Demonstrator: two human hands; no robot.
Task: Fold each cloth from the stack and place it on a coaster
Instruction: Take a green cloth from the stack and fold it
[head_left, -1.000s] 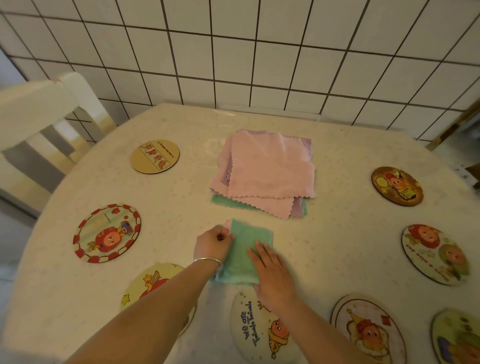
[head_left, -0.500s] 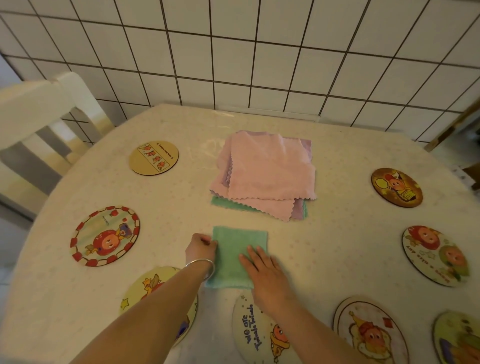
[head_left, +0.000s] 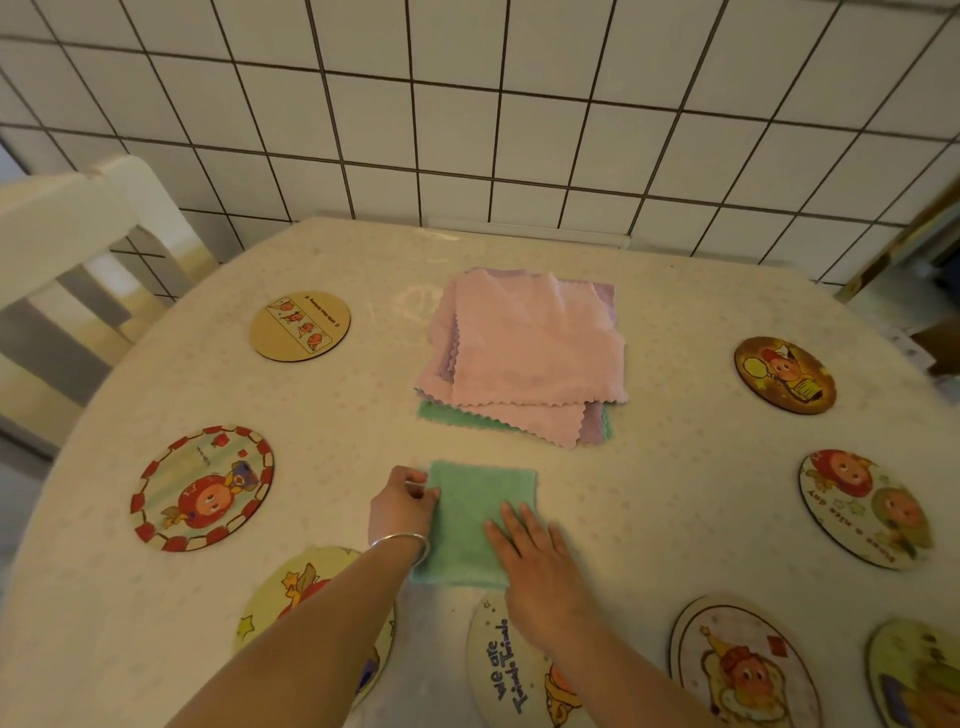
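Note:
A folded green cloth (head_left: 475, 512) lies flat on the table in front of me. My left hand (head_left: 402, 506) pinches its left edge between thumb and fingers. My right hand (head_left: 535, 564) presses flat on its lower right part, fingers spread. Behind it sits the stack of cloths (head_left: 530, 348), pink on top with purple and green edges showing beneath. Round picture coasters ring the table: a red-rimmed coaster (head_left: 202, 488) at left, a tan coaster (head_left: 300, 326) at back left, and a lettered coaster (head_left: 511, 675) just under my right wrist.
More coasters lie at right (head_left: 784, 374), (head_left: 865, 506) and near the front edge (head_left: 743, 670), (head_left: 922, 675), and a yellow coaster (head_left: 275, 603) under my left forearm. A white chair (head_left: 67, 249) stands at the left. A tiled wall (head_left: 467, 114) backs the table.
My left hand laid the raised flap of the green cloth down and slid to its left edge. The cloth now lies flat and square. My right hand stays pressing on it.

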